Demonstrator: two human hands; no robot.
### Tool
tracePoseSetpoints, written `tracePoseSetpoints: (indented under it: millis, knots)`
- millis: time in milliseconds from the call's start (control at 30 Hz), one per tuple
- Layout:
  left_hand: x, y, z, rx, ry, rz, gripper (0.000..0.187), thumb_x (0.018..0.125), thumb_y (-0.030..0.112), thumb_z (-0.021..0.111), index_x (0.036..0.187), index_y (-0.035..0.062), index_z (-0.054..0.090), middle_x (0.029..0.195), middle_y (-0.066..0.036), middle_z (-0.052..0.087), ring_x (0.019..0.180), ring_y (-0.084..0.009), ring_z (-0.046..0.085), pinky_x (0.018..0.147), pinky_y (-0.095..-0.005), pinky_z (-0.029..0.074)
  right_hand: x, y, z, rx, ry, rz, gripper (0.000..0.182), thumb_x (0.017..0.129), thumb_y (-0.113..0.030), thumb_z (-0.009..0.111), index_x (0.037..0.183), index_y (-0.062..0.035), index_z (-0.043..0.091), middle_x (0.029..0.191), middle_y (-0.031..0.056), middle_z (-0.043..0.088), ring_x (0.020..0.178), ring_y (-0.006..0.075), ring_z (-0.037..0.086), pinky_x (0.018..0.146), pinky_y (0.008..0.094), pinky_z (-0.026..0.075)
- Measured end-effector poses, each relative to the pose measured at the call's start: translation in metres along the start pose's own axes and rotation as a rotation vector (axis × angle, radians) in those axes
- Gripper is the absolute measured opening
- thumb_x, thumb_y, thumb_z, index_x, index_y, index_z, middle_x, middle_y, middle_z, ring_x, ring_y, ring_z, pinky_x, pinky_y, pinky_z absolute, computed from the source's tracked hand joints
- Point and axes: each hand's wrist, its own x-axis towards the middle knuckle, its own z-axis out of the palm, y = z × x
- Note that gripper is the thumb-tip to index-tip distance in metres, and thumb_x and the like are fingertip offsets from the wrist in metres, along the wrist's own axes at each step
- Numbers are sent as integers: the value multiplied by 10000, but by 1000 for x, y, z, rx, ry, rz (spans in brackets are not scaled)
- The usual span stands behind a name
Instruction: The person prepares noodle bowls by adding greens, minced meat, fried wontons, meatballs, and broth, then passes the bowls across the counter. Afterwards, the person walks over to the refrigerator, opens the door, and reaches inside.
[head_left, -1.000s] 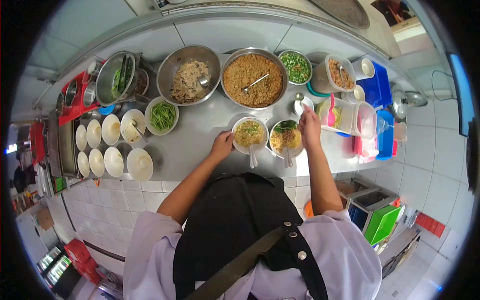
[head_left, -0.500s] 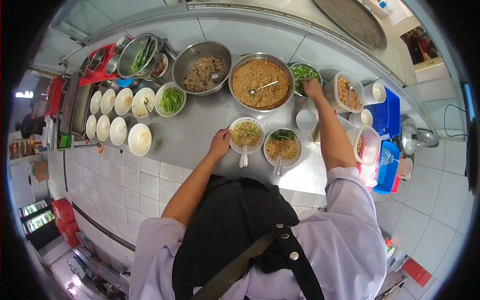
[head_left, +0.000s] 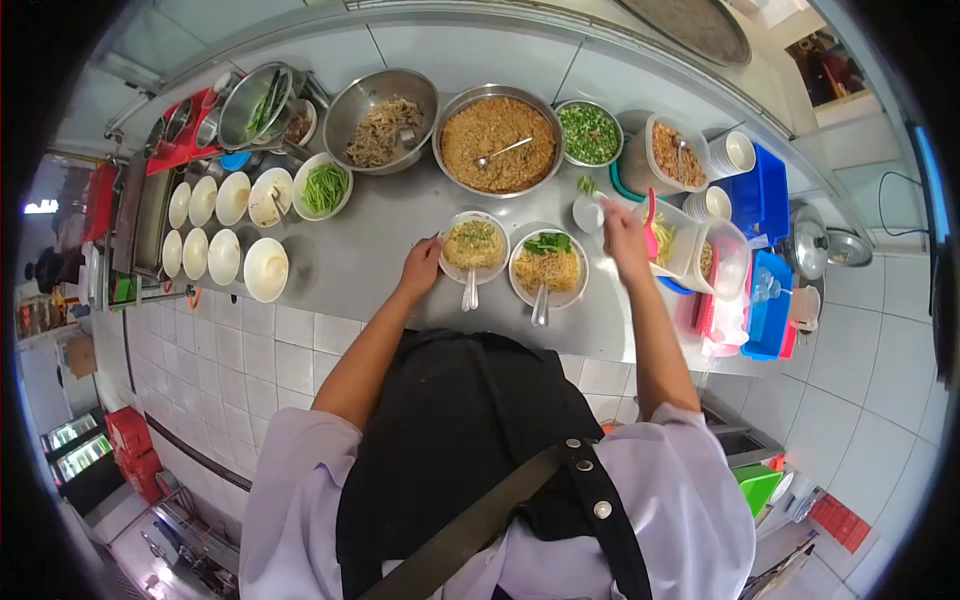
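Note:
My left hand (head_left: 421, 266) grips the left rim of a bowl of noodles (head_left: 473, 244), which has chopped green topping and a spoon in it. Beside it is a second noodle bowl (head_left: 548, 270) with leafy greens, minced topping and a spoon. My right hand (head_left: 626, 243) hovers right of a small white cup (head_left: 588, 214), fingers curled in; what they hold is hidden. A small clump of green bits (head_left: 587, 185) shows just above the cup. Farther back sits a metal bowl of chopped scallions (head_left: 588, 134).
Large metal bowls hold minced topping (head_left: 497, 143) and shredded meat or mushrooms (head_left: 385, 130). A bowl of green vegetables (head_left: 323, 189) and rows of white bowls (head_left: 266, 270) are at left. Plastic tubs (head_left: 676, 150), stacked cups (head_left: 733, 153) and blue bins (head_left: 768, 305) line the right.
My right hand has come out of the scallion bowl and back towards me, near the small cup. Green bits now show by the cup. My left hand stays at the left noodle bowl.

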Motion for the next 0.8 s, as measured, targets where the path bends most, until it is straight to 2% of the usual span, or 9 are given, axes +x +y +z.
tracePoseSetpoints:
  millis: [133,200,300,433,467,533,633,733,800]
  knots:
    - [4,-2,1,22,-19,-37,424,1094,308,520,1260,-51,674,1094,-154,750,1028,-230,695,954,-348,505,-69,51,20,-300,124,-441,358,1023,-154,560,1349,-53,669,749,106,617,678,246,614,685,399,504]
    - [5,-10,2,-6,-19,-36,438,1098,312,509,1281,-53,669,1125,-153,750,1052,-217,691,967,-337,503,-108,28,31,-620,39,-298,374,964,-60,565,1317,-64,689,833,214,640,802,359,654,774,456,515]
    - [4,-3,3,63,6,-26,441,1100,313,501,1290,-48,667,1121,-149,754,1048,-205,690,967,-326,503,-120,34,40,-599,75,-259,420,912,0,560,1298,-81,703,840,225,628,814,399,635,764,467,513]
    - [4,-4,5,-30,1,-31,433,1088,331,529,1231,-47,683,1039,-158,737,969,-213,683,902,-337,512,-69,59,49,-203,263,-430,320,1054,-175,529,1278,-30,705,809,130,647,694,234,625,672,411,500]
    - [4,-8,5,3,19,-13,431,1087,333,528,1223,-45,685,1028,-159,737,958,-221,685,897,-340,513,-54,42,40,32,89,21,365,1093,-250,496,1299,-13,682,799,39,615,602,127,559,580,323,468]
    - [4,-9,4,35,38,13,429,1087,335,528,1215,-43,686,1018,-161,738,947,-229,687,893,-343,514,-18,7,40,494,72,149,362,1080,-221,511,1342,-11,646,770,-9,559,540,85,478,519,261,413]
    - [-3,-5,3,38,3,-18,456,1098,337,502,1317,-31,659,1110,-151,759,1031,-199,694,950,-332,509,60,4,34,525,59,12,372,1074,-197,507,1367,4,612,775,30,615,578,121,568,555,291,471]
    - [-5,-5,5,56,55,33,432,1089,341,519,1196,-41,690,1023,-169,748,944,-236,693,878,-354,522,95,-18,15,-569,210,-496,327,1021,-188,540,1240,7,684,987,231,725,843,362,725,732,481,570]
    - [-2,-12,6,120,73,46,435,1094,341,508,1207,-39,687,989,-162,750,921,-227,693,863,-352,526,83,-59,-22,-697,382,-534,307,1004,-198,557,1188,-1,705,1020,247,725,892,386,718,764,496,571]
